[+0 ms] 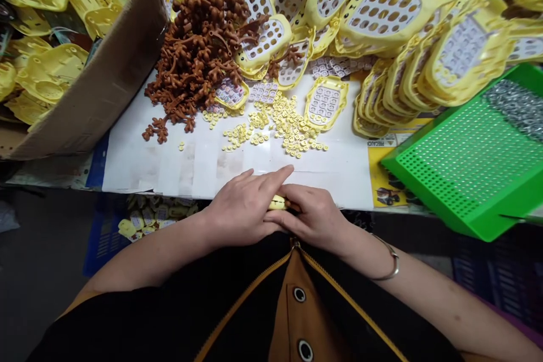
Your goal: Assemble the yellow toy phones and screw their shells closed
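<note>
At the table's front edge, both hands close together round a small yellow plastic part, most of which they hide. My left hand lies over it from the left, its fingers pointing right. Thumb and fingers of my right hand grip it from the other side. Just beyond the hands lie small yellow buttons in a loose spread. A yellow shell with a white key sheet rests flat behind them. Brown branch-like plastic pieces form a heap further left.
A cardboard box of yellow shells stands at the left. Yellow shells with white grids pile up at the back, with stacked shells at right. A green perforated tray holding metal screws overhangs the edge. Below sits a blue crate.
</note>
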`<action>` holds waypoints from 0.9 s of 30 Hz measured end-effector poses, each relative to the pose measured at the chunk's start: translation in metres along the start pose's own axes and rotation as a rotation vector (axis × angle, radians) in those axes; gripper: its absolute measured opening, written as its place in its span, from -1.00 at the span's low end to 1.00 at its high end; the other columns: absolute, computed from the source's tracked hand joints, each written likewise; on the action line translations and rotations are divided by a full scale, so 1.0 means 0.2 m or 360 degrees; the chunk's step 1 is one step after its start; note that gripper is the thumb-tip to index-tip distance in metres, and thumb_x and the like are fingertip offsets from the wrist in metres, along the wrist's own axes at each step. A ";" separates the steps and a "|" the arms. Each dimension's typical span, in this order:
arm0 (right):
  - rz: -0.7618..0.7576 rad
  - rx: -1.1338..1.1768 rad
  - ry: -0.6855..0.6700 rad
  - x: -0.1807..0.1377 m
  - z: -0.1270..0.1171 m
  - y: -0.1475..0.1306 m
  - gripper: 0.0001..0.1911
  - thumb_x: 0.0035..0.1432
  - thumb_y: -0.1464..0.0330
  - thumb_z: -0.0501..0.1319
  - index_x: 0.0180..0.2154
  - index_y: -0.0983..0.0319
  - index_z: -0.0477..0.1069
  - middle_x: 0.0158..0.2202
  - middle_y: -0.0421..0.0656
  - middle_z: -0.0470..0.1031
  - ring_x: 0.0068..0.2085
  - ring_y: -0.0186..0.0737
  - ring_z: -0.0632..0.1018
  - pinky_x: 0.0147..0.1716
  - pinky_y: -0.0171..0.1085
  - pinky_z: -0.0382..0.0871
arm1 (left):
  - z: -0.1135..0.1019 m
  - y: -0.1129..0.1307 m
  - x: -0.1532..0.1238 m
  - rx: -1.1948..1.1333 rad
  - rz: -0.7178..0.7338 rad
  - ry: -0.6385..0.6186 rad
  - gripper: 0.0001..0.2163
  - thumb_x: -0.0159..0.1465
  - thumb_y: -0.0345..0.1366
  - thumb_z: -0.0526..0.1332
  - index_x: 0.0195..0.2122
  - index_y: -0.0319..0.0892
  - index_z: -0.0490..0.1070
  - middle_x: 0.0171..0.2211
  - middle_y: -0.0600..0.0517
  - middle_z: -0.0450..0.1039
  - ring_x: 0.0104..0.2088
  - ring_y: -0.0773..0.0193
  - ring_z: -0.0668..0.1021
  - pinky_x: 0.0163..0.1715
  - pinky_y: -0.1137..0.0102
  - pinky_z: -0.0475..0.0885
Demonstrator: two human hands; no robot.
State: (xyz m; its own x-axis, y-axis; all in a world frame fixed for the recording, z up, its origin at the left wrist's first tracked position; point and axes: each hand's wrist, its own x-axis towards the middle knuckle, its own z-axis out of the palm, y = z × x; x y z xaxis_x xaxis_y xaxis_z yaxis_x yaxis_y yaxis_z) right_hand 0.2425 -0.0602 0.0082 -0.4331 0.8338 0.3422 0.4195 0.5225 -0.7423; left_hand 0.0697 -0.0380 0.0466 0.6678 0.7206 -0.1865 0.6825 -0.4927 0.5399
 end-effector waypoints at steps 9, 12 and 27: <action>-0.0270 -0.0071 0.0097 0.00 0.02 0.01 -0.78 0.26 0.38 0.15 -0.06 0.30 0.35 -0.26 -0.01 0.60 -0.23 -0.20 0.62 -0.29 -0.28 0.54 | 0.02 -0.02 -0.05 0.0169 -0.0026 0.0230 -0.40 0.20 -0.12 0.22 0.21 -0.31 0.19 0.10 -0.26 0.43 0.07 -0.02 0.51 0.06 0.09 0.42; -0.0186 -0.0031 -0.0003 0.00 0.01 0.01 -0.70 0.26 0.37 0.16 0.02 0.29 0.31 -0.09 0.04 0.58 -0.07 -0.18 0.60 -0.12 -0.25 0.55 | 0.03 -0.04 -0.05 0.0212 -0.0089 0.0222 -0.29 0.18 -0.03 0.24 0.27 -0.31 0.09 0.11 -0.27 0.42 0.03 -0.01 0.54 -0.03 0.13 0.48; -0.0346 -0.0480 0.0171 -0.01 0.06 -0.02 -0.88 0.20 0.39 0.15 -0.29 0.33 0.39 -0.52 -0.08 0.50 -0.47 -0.20 0.51 -0.44 -0.26 0.44 | 0.11 -0.10 -0.04 0.0318 0.0459 0.0659 -0.61 0.26 -0.15 0.18 0.00 -0.33 0.41 -0.07 -0.12 0.58 -0.14 0.18 0.63 -0.15 0.32 0.52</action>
State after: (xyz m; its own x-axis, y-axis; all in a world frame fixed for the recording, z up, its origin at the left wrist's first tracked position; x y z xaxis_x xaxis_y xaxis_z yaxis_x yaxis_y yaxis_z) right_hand 0.2324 -0.0672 0.0042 -0.4587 0.7032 0.5432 0.5498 0.7049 -0.4483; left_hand 0.0580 -0.0446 0.0190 0.6908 0.6546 0.3072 0.5592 -0.7529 0.3470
